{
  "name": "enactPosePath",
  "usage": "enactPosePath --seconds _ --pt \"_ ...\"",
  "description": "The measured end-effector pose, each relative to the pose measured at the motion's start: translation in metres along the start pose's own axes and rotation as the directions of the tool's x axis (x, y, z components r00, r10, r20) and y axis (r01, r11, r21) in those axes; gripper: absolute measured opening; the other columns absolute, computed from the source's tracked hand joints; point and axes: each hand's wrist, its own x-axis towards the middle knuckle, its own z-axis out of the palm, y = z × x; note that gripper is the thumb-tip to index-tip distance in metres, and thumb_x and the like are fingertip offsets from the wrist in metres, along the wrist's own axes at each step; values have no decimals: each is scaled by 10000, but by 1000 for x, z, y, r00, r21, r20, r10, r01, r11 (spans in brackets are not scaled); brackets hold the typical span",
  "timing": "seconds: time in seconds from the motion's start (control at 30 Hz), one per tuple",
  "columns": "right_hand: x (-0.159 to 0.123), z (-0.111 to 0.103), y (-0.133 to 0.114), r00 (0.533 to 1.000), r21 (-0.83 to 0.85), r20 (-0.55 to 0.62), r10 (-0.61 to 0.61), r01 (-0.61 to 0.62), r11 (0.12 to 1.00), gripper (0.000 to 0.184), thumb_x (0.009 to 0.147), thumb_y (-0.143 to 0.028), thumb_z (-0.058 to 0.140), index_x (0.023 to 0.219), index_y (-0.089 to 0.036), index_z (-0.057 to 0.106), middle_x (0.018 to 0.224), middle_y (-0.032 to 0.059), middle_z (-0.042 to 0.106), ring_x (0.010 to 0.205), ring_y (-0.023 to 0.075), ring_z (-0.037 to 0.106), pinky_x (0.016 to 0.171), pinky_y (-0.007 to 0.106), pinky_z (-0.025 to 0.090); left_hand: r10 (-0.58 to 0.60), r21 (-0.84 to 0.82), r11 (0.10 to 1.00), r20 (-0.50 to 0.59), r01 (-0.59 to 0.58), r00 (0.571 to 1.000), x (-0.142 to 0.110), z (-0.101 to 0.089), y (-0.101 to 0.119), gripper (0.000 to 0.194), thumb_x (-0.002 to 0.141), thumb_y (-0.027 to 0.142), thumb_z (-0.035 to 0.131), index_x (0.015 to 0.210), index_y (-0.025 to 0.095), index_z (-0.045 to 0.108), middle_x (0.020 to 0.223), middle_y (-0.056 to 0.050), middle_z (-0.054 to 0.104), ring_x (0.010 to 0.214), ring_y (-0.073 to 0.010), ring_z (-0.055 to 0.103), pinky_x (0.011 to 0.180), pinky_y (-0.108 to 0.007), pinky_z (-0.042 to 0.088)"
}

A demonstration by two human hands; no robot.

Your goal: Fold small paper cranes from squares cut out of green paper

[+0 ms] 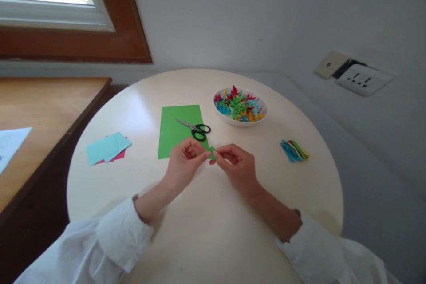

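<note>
Both hands meet over the middle of a round cream table (199,230). My left hand (183,162) and my right hand (236,164) pinch a small folded piece of green paper (210,152) between their fingertips. Just behind them lies a green paper sheet (176,128), and a pair of black-handled scissors (195,128) rests on its right part.
A white bowl (240,120) full of small coloured folded paper pieces stands behind the hands to the right. Coloured paper strips (294,150) lie at the right. Light blue and pink paper squares (107,147) lie at the left. A wooden desk (40,115) adjoins on the left.
</note>
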Motion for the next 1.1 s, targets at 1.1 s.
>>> enactPosePath --seconds 1.1 --pt "5 0 6 984 -49 152 93 -87 995 196 723 -360 646 653 -191 578 547 -20 624 498 120 600 516 240 486 -36 46 998 52 33 998 5 -4 -11 150 645 288 698 658 145 653 632 -12 643 613 -132 567 619 -267 445"
